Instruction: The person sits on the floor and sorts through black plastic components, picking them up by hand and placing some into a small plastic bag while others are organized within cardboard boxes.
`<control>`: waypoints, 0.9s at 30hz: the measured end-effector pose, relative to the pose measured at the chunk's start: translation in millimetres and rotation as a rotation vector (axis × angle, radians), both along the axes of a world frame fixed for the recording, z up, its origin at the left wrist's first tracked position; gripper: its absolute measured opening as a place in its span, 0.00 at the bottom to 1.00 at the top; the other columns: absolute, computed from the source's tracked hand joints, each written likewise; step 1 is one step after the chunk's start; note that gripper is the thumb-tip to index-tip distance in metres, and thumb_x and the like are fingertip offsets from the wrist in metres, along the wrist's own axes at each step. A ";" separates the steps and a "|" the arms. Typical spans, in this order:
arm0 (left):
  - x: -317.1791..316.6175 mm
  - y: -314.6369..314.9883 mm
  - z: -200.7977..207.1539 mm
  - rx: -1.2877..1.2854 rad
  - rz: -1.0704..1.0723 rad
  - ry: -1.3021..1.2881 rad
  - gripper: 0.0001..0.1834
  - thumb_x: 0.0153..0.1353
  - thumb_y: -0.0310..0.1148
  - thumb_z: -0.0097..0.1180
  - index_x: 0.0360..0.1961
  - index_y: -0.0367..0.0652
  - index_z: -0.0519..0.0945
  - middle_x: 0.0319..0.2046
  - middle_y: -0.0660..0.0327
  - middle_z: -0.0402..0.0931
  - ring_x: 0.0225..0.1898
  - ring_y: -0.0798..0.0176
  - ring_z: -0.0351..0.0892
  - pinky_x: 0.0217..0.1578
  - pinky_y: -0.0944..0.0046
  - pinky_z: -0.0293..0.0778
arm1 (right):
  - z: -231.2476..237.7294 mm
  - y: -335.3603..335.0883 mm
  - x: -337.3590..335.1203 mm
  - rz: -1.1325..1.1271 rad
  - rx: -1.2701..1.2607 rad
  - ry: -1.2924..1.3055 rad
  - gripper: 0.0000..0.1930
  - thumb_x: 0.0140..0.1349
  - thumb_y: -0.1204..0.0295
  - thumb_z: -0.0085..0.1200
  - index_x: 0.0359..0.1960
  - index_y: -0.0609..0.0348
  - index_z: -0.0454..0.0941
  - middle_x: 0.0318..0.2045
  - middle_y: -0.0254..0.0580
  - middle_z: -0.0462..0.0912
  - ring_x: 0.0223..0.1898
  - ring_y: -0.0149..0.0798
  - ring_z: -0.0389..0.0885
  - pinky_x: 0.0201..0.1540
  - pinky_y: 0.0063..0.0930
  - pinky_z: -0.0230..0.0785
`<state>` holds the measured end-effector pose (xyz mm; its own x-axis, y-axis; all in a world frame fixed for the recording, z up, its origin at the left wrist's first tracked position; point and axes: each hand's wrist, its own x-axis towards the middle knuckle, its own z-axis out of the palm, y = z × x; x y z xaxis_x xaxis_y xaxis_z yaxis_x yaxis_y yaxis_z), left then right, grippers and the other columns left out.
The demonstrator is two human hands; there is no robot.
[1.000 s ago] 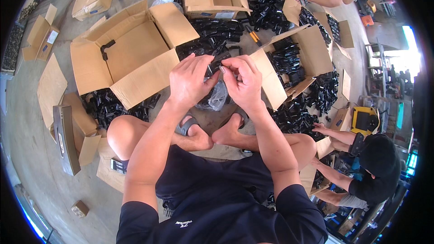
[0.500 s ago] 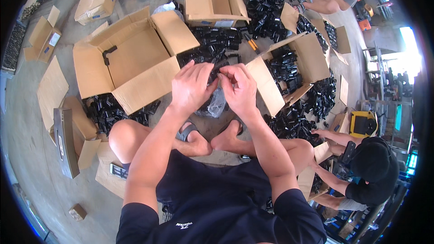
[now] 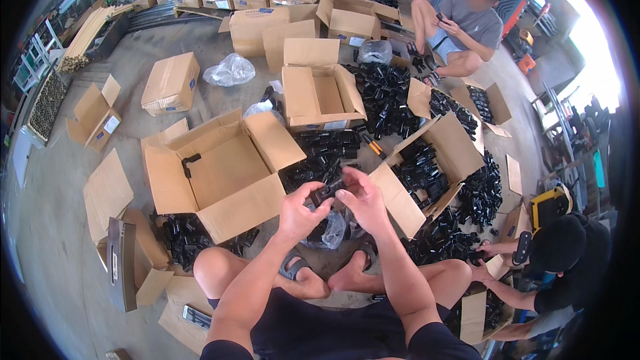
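While pinched in left hand (image 3: 301,215), 1 black part (image 3: 327,191), unboxed; right hand (image 3: 363,203) against it, blurred, grip unclear. Beyond: loose black parts (image 3: 327,149), heaped; left carton (image 3: 243,210), holding 1 angled piece (image 3: 187,168); right carton (image 3: 389,199), partly filled with black pieces (image 3: 420,177).

2 hands meet in front of the body.
The left forearm (image 3: 257,283) and right forearm (image 3: 405,273) slant inward, wrists raised above the folded legs (image 3: 223,268). The left hand (image 3: 299,217) curls thumb and fingers into a pinch; the right hand (image 3: 369,208), just beside it, arches its fingers, their tips blurred.
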<state>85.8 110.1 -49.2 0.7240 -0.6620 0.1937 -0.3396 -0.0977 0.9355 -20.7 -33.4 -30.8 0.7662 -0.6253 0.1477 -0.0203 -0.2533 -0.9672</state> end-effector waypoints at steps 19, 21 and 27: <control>-10.5 -3.3 -9.9 -0.301 -0.218 0.350 0.17 0.58 0.21 0.67 0.49 0.36 0.83 0.44 0.59 0.83 0.43 0.68 0.83 0.44 0.68 0.81 | -12.1 -5.1 -21.0 0.126 0.579 -0.108 0.18 0.64 0.75 0.64 0.53 0.68 0.78 0.36 0.35 0.84 0.29 0.25 0.80 0.34 0.18 0.75; -10.2 -3.6 -7.2 -0.287 -0.199 0.315 0.16 0.58 0.21 0.67 0.49 0.35 0.83 0.43 0.59 0.83 0.42 0.69 0.83 0.43 0.68 0.81 | -13.0 -6.3 -20.6 0.131 0.550 -0.076 0.18 0.63 0.77 0.63 0.54 0.68 0.77 0.37 0.37 0.84 0.30 0.26 0.81 0.36 0.20 0.76; -12.0 -4.1 -14.0 -0.317 -0.208 0.530 0.14 0.60 0.19 0.65 0.48 0.35 0.83 0.41 0.59 0.85 0.42 0.70 0.83 0.45 0.69 0.80 | -17.0 -5.3 -18.6 0.110 0.476 -0.025 0.17 0.63 0.75 0.64 0.53 0.68 0.79 0.35 0.35 0.84 0.29 0.24 0.79 0.33 0.19 0.74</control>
